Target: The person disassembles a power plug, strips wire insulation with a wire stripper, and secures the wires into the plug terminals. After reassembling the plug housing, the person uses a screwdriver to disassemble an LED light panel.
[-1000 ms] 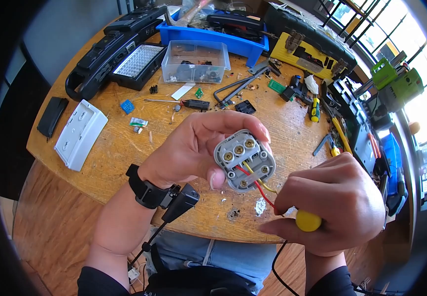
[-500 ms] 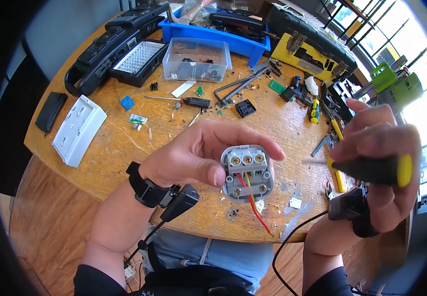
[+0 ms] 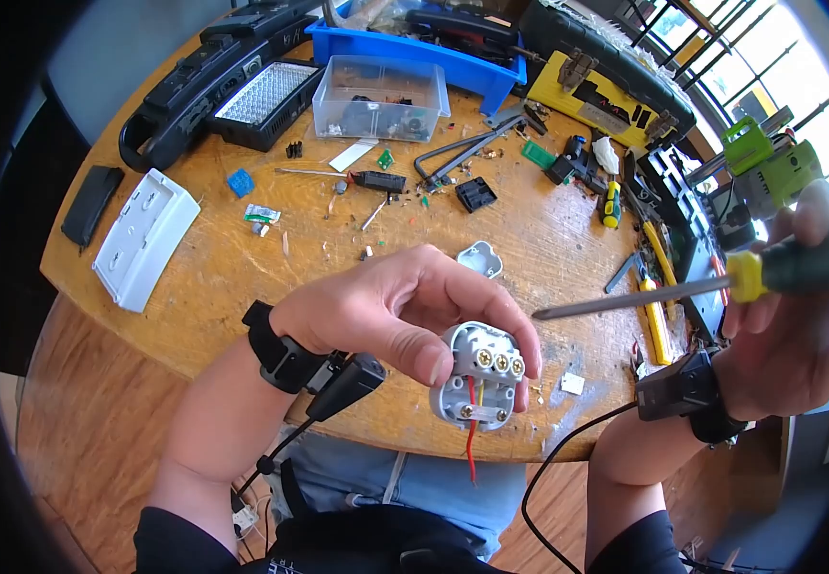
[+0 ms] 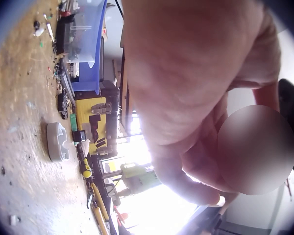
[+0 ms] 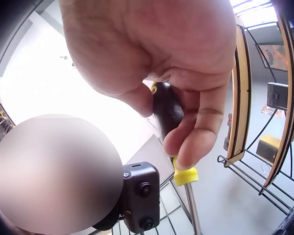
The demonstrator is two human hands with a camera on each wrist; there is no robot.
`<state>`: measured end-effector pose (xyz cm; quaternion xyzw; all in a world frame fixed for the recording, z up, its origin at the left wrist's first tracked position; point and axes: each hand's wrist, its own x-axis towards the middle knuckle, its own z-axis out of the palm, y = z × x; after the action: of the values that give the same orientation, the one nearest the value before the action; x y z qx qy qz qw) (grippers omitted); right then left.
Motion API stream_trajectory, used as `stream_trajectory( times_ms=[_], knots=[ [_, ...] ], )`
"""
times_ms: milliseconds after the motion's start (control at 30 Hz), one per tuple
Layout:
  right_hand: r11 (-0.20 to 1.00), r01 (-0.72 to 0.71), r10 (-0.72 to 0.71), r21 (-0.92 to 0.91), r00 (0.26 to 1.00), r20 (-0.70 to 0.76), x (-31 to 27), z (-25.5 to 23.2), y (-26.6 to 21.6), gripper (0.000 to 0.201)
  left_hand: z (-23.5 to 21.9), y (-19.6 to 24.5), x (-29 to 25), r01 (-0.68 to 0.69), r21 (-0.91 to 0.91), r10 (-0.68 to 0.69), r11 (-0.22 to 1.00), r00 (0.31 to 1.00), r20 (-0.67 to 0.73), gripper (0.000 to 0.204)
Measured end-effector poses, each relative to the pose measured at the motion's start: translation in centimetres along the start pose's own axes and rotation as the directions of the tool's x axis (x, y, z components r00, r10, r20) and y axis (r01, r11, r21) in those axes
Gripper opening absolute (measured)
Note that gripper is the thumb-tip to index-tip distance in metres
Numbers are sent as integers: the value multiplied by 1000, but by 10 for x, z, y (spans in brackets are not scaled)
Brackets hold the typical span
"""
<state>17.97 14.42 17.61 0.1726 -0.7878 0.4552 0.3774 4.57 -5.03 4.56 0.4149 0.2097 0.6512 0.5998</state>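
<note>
My left hand holds a grey electrical connector between thumb and fingers, its inside facing me. Brass terminal screws sit in a row across it, with two more screws in a clamp bar lower down. A red wire comes out past that bar and hangs below; part of a yellow wire shows inside. Off to the right, my raised right hand grips a screwdriver by its dark and yellow handle, the blade pointing left toward the connector but apart from it. The right wrist view shows fingers around the handle.
A grey cover piece lies on the wooden table behind the left hand. Farther back are a clear plastic box, a blue tray and a yellow-black toolbox. Pliers, a hex key and small scraps lie about. A white housing stands left.
My right hand has moved from beside the wires up to the right, turning the screwdriver until its blade points left. The connector has dropped slightly and tilted, so its wires hang down.
</note>
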Motion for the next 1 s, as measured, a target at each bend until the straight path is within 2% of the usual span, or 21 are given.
stream_trajectory(
  times_ms=[100, 300, 533, 633, 733, 800, 833, 867, 933, 967, 1000],
  knots=[
    [999, -17, 17, 30, 1000, 8, 0, 12, 0, 47, -7, -4, -2, 20, 16, -21, 1000, 998, 51, 66],
    [995, -48, 45, 92, 999, 27, -2, 27, -2, 46, -8, -6, -2, 23, 55, -23, 998, 1000, -7, 66],
    [982, -85, 76, 167, 995, 60, -5, 15, -3, 46, -11, -7, -4, 26, 123, -20, 992, 998, -55, 66],
    [976, -99, 87, 195, 994, 72, -7, 15, -3, 45, -14, -8, -4, 14, 132, -13, 991, 1000, -9, 65],
    [969, -110, 94, 223, 992, 82, -1, 11, -3, 45, -9, -4, -4, 20, 109, -14, 994, 998, -59, 65],
    [963, -117, 98, 242, 991, 87, -8, 17, -3, 45, -8, -2, -5, 109, 52, -102, 993, 987, -125, 81],
    [960, -122, 102, 250, 991, 91, -9, 15, -3, 45, -9, -2, -5, 108, 49, -101, 993, 987, -125, 81],
    [958, -125, 105, 259, 990, 93, -8, 0, -1, 45, -9, -2, -5, 99, 59, -91, 993, 989, -119, 80],
    [952, -130, 107, 278, 990, 97, -9, 13, -3, 44, -9, -2, -4, 89, 71, -81, 993, 990, -114, 80],
    [949, -131, 107, 287, 989, 98, -10, -10, -2, 44, -6, -2, -2, 40, 88, -30, 995, 992, -121, 80],
    [946, -130, 106, 295, 990, 98, -11, -7, -2, 44, -5, -1, 0, -8, 106, 22, 994, 992, -127, 80]
  ],
)
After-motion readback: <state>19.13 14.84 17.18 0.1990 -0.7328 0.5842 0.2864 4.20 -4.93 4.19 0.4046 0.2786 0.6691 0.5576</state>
